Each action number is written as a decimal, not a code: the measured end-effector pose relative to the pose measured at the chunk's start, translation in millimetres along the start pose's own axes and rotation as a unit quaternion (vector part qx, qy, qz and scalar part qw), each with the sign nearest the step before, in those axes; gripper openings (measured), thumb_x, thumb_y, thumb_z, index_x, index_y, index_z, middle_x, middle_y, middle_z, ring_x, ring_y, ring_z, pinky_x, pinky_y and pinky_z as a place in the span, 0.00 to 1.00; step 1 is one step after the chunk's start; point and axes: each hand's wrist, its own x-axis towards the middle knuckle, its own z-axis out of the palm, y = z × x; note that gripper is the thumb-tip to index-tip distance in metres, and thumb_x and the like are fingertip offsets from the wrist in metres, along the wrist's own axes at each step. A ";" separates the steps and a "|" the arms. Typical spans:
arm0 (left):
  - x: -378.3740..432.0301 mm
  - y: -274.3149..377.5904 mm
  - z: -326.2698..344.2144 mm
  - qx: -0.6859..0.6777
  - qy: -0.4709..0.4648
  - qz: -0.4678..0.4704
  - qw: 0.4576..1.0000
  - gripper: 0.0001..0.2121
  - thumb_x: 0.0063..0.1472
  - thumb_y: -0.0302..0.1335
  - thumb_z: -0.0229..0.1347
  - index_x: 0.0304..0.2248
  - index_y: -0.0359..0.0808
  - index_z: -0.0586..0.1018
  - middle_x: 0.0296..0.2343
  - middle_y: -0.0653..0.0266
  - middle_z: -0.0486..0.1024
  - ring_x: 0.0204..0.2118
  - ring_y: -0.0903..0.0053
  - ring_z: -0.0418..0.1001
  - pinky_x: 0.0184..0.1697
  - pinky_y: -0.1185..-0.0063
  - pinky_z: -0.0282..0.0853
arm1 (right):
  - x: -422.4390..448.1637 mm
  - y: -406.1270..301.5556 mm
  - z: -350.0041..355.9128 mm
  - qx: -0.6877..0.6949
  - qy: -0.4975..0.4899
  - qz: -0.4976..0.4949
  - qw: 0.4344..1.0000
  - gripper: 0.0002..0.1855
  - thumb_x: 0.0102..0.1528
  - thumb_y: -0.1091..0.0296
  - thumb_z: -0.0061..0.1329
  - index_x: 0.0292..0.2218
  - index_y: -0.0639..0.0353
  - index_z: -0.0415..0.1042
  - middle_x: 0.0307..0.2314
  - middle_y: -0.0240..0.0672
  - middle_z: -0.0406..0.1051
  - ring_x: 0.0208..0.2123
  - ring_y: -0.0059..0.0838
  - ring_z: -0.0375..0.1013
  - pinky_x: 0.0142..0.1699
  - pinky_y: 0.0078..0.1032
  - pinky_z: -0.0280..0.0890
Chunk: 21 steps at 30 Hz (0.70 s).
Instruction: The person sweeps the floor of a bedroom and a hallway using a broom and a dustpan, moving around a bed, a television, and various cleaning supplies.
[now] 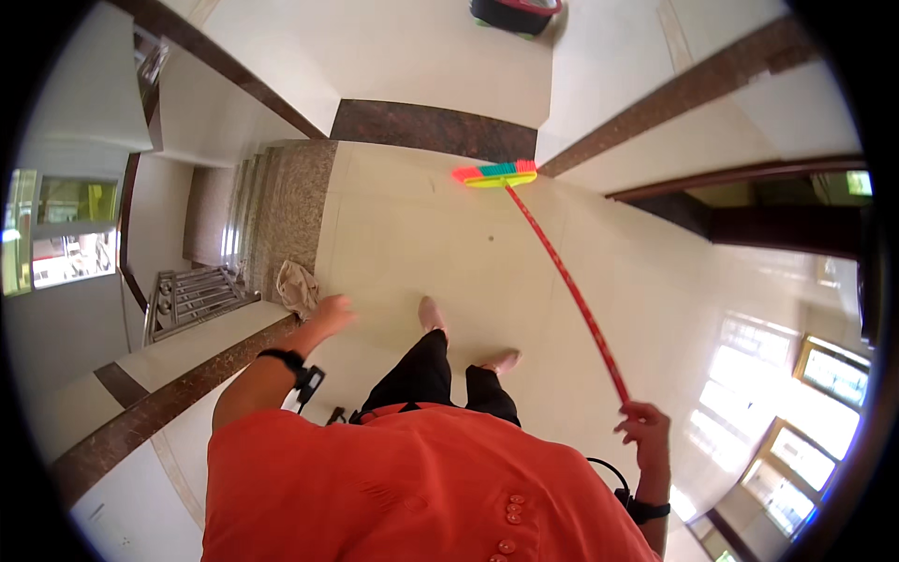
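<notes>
My right hand (645, 424) grips the upper end of a broom's red handle (576, 295). The handle slants away over the tiled floor to a yellow-green broom head (500, 180) with pink and teal bristles, by the wall corner near a dark stone strip. My left hand (336, 315) is blurred and holds nothing that I can see; its finger positions are unclear. Close to it, a crumpled beige cloth (298, 288) lies at the edge of the steps.
Stone stairs (281, 204) drop away on the left beside a metal railing (204, 295). A dark stone strip (435, 130) crosses the floor ahead. Beyond it stands a black and red tub (516, 15). A dark-framed doorway (779, 232) is on the right.
</notes>
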 end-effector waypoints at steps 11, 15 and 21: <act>-115.4 -81.1 24.2 -0.517 0.061 -0.352 0.778 0.15 0.52 0.34 0.53 0.38 0.35 0.73 0.27 0.58 0.73 0.21 0.67 0.73 0.20 0.74 0.69 | 49.2 30.8 35.2 -0.211 0.071 0.152 0.963 0.11 0.43 0.74 0.53 0.31 0.67 0.70 0.10 0.30 0.61 0.09 0.21 0.59 0.10 0.20 0.53; -141.1 -79.7 50.9 -0.532 0.086 -0.372 0.756 0.18 0.52 0.36 0.52 0.41 0.35 0.71 0.29 0.58 0.73 0.22 0.67 0.72 0.23 0.72 0.70 | 58.0 -25.4 62.3 -0.071 0.050 0.154 0.984 0.08 0.46 0.73 0.53 0.27 0.66 0.69 0.10 0.29 0.60 0.08 0.20 0.57 0.11 0.20 0.50; -162.3 -44.6 37.8 -0.589 0.138 -0.411 0.682 0.16 0.53 0.32 0.53 0.41 0.36 0.71 0.27 0.58 0.73 0.20 0.68 0.73 0.19 0.75 0.69 | 246.4 -98.7 126.0 0.035 -0.021 0.073 0.997 0.12 0.49 0.66 0.53 0.21 0.61 0.66 0.10 0.33 0.61 0.07 0.27 0.60 0.11 0.25 0.55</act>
